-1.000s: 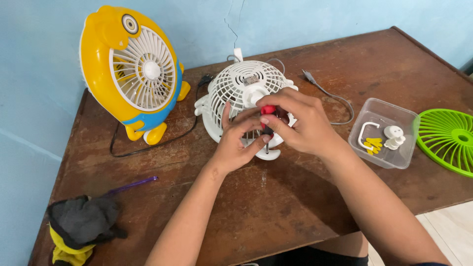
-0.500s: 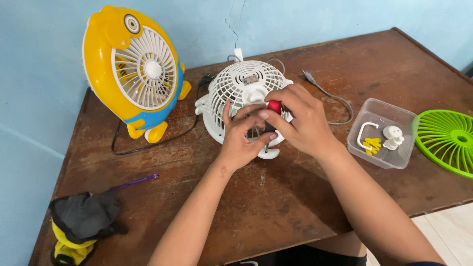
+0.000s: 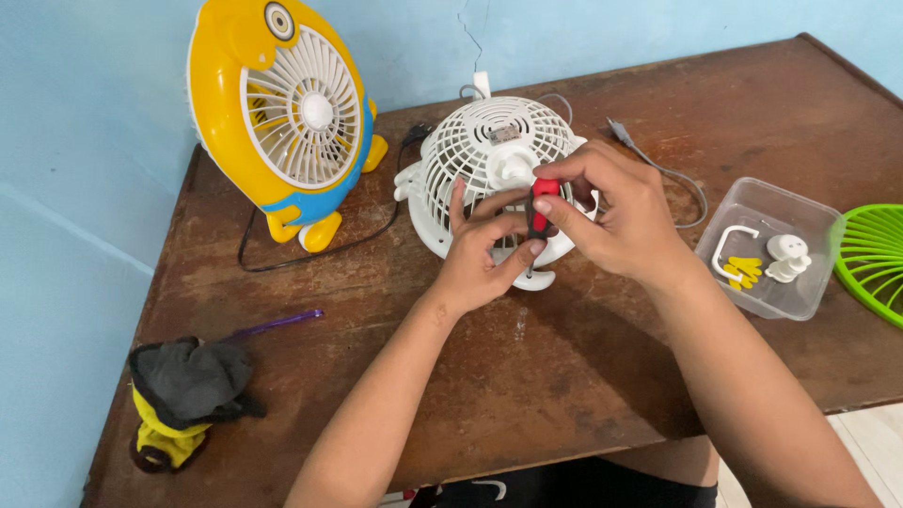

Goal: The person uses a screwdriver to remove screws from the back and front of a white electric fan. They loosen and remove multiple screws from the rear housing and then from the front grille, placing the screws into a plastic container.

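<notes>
Two hands crowd the white fan housing [image 3: 497,174], lying grille-up on the desk [image 3: 583,376]. Right hand [image 3: 616,221] pinches a small red-handled screwdriver [image 3: 540,212] upright, tip down at the housing's foot; left hand [image 3: 484,254] curls round the shaft, steadying it. Green grille [image 3: 870,259] is already off, and small white and yellow parts sit in the clear tray [image 3: 752,202], so by my judgement fasteners remain.

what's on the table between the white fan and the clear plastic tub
In the head view, the right hand fills most of that stretch, and a thin grey cable loops across the wood between the white fan and the clear tub.
</notes>
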